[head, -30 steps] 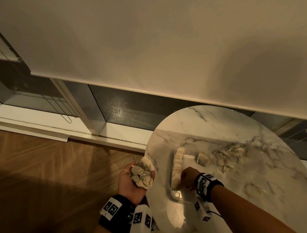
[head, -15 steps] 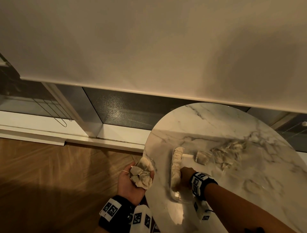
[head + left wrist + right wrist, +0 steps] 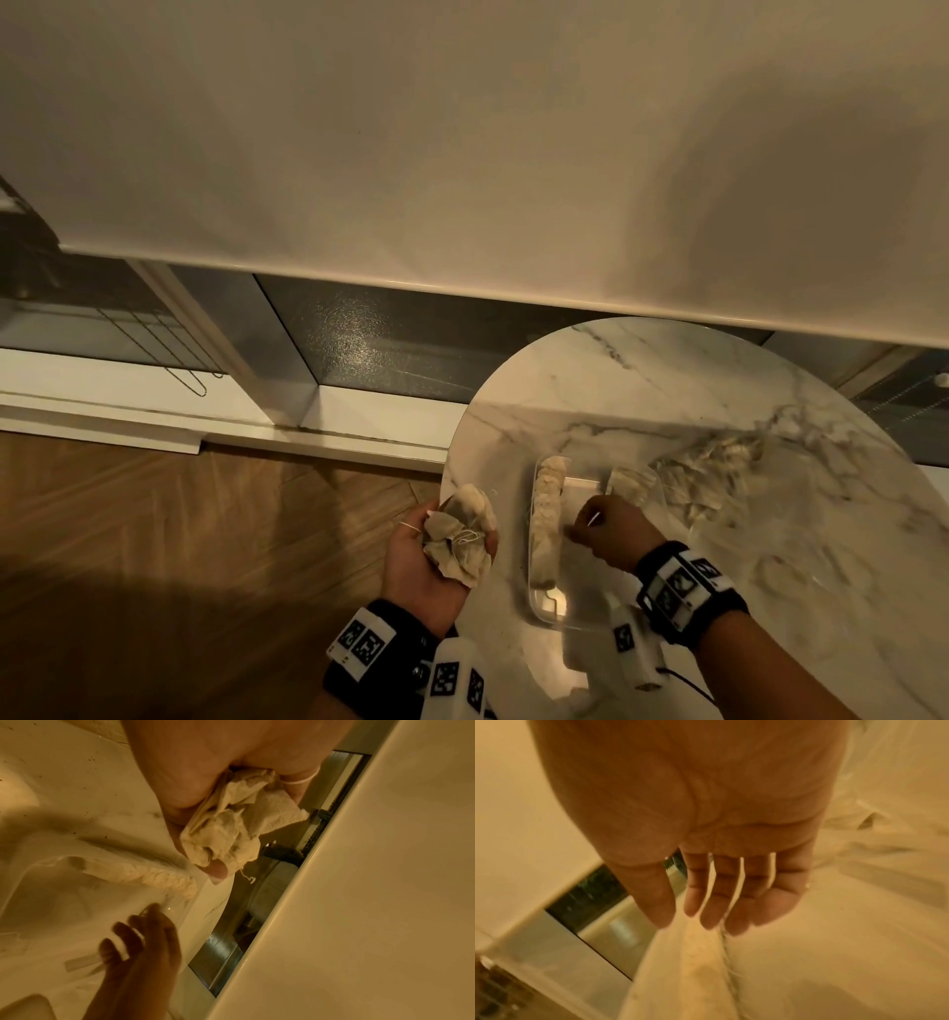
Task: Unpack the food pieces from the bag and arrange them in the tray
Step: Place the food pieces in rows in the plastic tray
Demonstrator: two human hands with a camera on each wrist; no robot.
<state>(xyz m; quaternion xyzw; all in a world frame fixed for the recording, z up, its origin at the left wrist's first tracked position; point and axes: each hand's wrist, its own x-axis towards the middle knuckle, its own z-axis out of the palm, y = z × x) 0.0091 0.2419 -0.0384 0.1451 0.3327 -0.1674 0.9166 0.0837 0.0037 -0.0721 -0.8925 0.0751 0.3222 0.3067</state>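
My left hand (image 3: 436,555) is off the table's left edge, curled around a bunch of pale, crumpled food pieces (image 3: 457,534) with strings; the bunch (image 3: 231,825) fills the left wrist view. A clear tray (image 3: 565,611) lies on the marble table, with a row of pieces (image 3: 547,519) along its left wall, also seen as the row (image 3: 154,876) from the left wrist. My right hand (image 3: 606,529) hovers over the tray just right of the row, and its fingers (image 3: 718,902) are straight and hold nothing. The crumpled clear bag (image 3: 708,473) lies right of the tray.
The round marble table (image 3: 719,390) stands against a low window ledge (image 3: 359,411) under a pale blind. Wooden floor (image 3: 179,539) lies to the left, below my left hand. One loose piece (image 3: 631,483) sits at the tray's far right corner.
My right hand has come off the row of pieces and moved a little right, with its fingers now spread. The left hand still holds the bunch in the same place.
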